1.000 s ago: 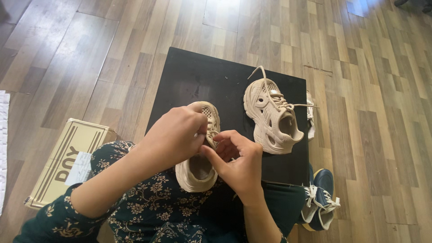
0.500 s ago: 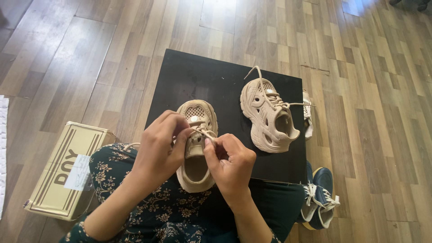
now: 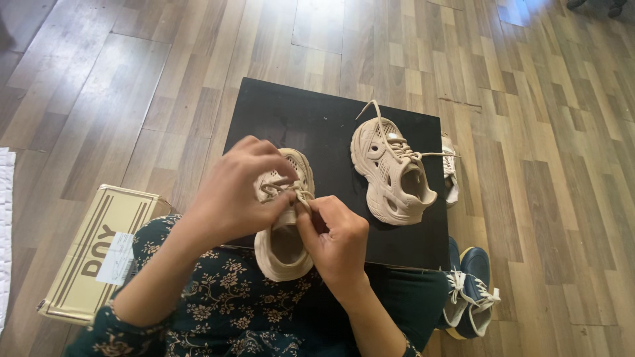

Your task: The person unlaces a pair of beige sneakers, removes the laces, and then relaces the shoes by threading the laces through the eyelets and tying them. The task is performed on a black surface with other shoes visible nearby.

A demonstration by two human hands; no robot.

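My left hand (image 3: 235, 195) is curled over the front of a beige shoe (image 3: 284, 228), fingers bent and closed in a pinch on its lace (image 3: 281, 190). My right hand (image 3: 337, 241) sits just beside it, touching it at the fingertips, also closed tight, thumb and forefinger nipping the same lace above the tongue. The shoe lies toe away from me, its open heel end hanging over the near edge of a black surface (image 3: 317, 125) and toward my lap. My sleeves and lap are covered in dark floral cloth (image 3: 225, 311). On the same surface, to the right and apart from my hands, lies the second beige shoe (image 3: 390, 172), tipped on its side with its opening facing me and its loose laces trailing toward the far edge and the right edge. Just past the right edge of the surface a bit of another pale shoe (image 3: 450, 168) shows, mostly hidden. Lower right, on the floor by my leg, lies a blue shoe with white laces (image 3: 471, 291). To my left a tan cardboard box (image 3: 99, 254) lies closed on the floor, so I cannot tell what is in it. Everything rests on a wood plank floor (image 3: 132, 86) with patches of sunlight.
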